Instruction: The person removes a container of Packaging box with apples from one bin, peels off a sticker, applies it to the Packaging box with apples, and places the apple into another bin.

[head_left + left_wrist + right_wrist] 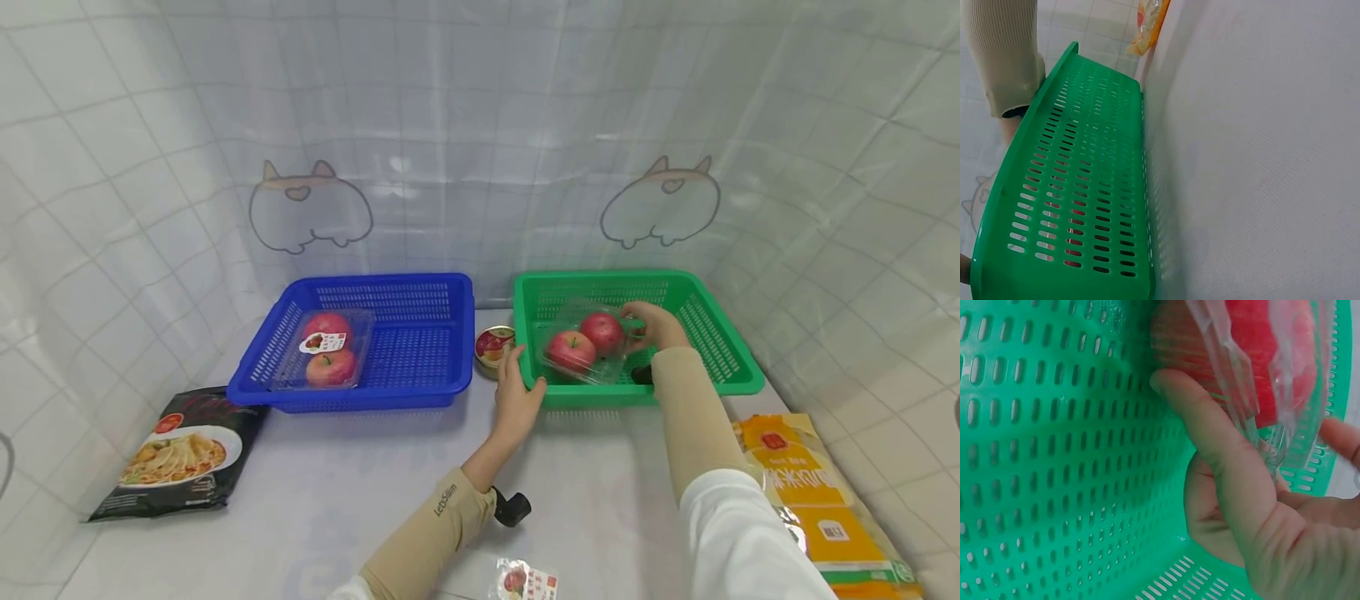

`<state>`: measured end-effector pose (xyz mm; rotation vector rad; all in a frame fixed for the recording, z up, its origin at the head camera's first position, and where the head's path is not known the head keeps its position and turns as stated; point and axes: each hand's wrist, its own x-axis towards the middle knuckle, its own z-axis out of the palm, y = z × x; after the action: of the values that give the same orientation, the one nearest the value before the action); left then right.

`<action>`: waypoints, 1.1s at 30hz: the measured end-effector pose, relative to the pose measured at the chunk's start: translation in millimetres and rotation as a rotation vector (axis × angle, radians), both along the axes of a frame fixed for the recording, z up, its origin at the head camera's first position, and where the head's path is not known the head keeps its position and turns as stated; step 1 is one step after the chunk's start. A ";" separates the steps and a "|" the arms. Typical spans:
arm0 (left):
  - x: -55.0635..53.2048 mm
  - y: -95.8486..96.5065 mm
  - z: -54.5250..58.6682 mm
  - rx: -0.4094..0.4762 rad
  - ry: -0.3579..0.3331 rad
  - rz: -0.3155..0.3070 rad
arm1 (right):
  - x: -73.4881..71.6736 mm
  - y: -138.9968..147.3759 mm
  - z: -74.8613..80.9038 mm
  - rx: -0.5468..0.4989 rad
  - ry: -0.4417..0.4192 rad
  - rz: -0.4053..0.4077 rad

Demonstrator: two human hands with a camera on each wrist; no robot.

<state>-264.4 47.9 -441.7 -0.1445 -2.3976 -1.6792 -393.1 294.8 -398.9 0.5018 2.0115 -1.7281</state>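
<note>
In the head view, my right hand [654,325] reaches into the green basket [585,397] and grips the near edge of a clear pack [600,372] holding two red apples [572,351]. Its fingertips are partly lost behind the plastic, and I can't make out whether the lid is fastened. A dark lump [642,375] beside the right sleeve [697,425] is too obscure to name. My left hand [517,404] grips the basket's near-left corner, thumb over the rim. It partly covers a round tin [491,343] sitting between this basket and the blue basket [360,399], where another clear pack [291,371] of apples bears a white label [324,342]. A loose label [525,579] is cut off by the bottom edge. A glossy black packet [183,450] lies to the left, a yellow packet [817,500] to the right, against a wrinkled, grid-lined curtain [480,125].

On the left wrist, the basket's slotted wall blocks my sight of the fruit; only red glimpses come through. A sliver of finger enters at the left edge, so the grip itself isn't readable here.

On the right wrist, fingers curl about the crinkled, shiny plastic; the top of the frame crops the pack, and blur softens the red skin behind it.
</note>
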 end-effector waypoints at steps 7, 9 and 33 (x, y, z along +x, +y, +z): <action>0.0 0.9 -0.6 0.010 -0.017 -0.004 | -3.9 -0.4 -4.2 0.017 -0.030 -0.007; -0.2 1.2 -0.4 0.006 -0.015 -0.002 | -4.8 -0.1 -4.6 0.013 -0.037 -0.018; 0.4 0.3 1.0 0.017 -0.037 -0.014 | -3.5 7.0 4.0 -0.045 -0.038 -0.037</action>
<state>-264.0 48.2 -440.7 -0.1290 -2.4134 -1.7232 -396.6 301.8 -394.9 0.5564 1.9446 -1.7685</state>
